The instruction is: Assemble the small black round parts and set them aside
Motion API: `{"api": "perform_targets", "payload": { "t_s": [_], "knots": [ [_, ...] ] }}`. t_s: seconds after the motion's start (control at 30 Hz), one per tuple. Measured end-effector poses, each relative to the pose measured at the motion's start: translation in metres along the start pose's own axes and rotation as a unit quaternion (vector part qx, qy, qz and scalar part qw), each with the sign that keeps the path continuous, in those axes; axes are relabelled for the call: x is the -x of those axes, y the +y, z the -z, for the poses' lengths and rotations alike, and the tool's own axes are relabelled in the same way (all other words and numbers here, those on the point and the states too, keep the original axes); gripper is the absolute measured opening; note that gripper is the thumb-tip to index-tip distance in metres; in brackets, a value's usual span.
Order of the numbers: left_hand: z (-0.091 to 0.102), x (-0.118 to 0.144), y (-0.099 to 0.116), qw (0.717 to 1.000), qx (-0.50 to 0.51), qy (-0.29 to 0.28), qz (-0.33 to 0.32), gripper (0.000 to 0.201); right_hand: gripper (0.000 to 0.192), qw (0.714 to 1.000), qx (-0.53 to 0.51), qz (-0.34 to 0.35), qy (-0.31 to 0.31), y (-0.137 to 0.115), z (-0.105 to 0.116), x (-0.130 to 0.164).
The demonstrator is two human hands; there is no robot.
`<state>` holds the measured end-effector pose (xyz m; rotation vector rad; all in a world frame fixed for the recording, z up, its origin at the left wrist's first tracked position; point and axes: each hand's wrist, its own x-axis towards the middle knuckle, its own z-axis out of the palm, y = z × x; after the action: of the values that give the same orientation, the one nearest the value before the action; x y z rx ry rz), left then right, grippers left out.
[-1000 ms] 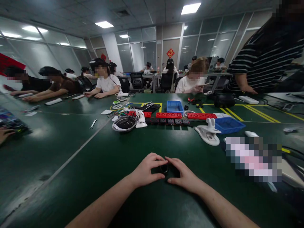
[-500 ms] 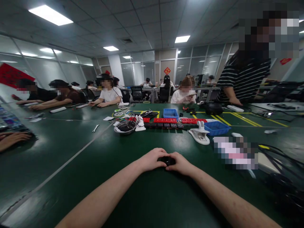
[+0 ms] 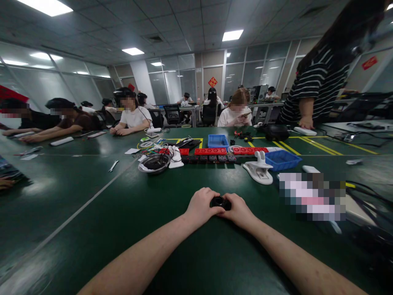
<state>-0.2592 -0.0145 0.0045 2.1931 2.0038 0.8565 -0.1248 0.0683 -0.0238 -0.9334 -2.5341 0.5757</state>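
Green table (image 3: 147,200) hosted two hands round one small black piece (image 3: 220,201)

Left hand (image 3: 202,205) was clamped on its left end, right hand (image 3: 240,209) on its right, probably to keep it steady from both sides! Farther off, red power strips (image 3: 210,151) lay in a row, perhaps set there to be out of the arms' way. And the piece itself? Midway between the two grips, its round opening uppermost, fingers curled behind, thumbs in front; whether it touched the table, I couldn't tell
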Motion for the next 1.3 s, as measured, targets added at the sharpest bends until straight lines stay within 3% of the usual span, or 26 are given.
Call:
{"api": "perform_targets", "payload": {
  "t_s": [0.2,0.3,0.4,0.47,0.57,0.7,0.97,1.07,1.2,1.3],
  "knots": [
    [-0.017,0.002,0.008,0.994,-0.040,0.075,0.068,0.040,0.023,0.992,0.107,-0.042,0.050,-0.015,-0.004,0.005],
    [-0.018,0.001,0.006,0.994,-0.011,0.080,0.067,0.040,0.033,0.993,0.098,-0.029,0.063,-0.012,-0.001,0.008],
    [-0.011,0.000,-0.002,0.996,0.060,0.046,0.038,0.038,0.066,0.999,-0.012,0.029,0.008,0.001,0.008,0.007],
    [-0.005,-0.001,-0.008,0.994,0.111,0.004,0.007,0.037,0.073,0.991,-0.100,0.060,-0.061,0.010,0.015,0.005],
    [0.003,-0.001,-0.014,0.985,0.165,-0.054,-0.021,0.039,0.065,0.974,-0.171,0.087,-0.123,0.016,0.022,0.001],
    [0.005,-0.001,-0.016,0.976,0.197,-0.086,-0.022,0.042,0.042,0.969,-0.153,0.117,-0.152,0.015,0.023,-0.002],
    [0.004,-0.002,-0.015,0.981,0.179,-0.070,-0.018,0.040,0.032,0.982,-0.108,0.093,-0.123,0.018,0.013,-0.003],
    [-0.003,0.001,-0.010,0.990,0.140,-0.022,0.008,0.039,0.033,0.993,-0.070,0.038,-0.081,0.012,0.007,-0.001],
    [-0.019,0.005,0.002,0.990,0.061,0.083,0.095,0.040,0.031,0.998,0.048,-0.034,0.012,-0.004,-0.004,0.005],
    [-0.025,0.004,0.005,0.988,0.041,0.105,0.110,0.039,0.029,0.990,0.104,-0.071,0.061,-0.013,-0.008,0.009]
  ]
}}
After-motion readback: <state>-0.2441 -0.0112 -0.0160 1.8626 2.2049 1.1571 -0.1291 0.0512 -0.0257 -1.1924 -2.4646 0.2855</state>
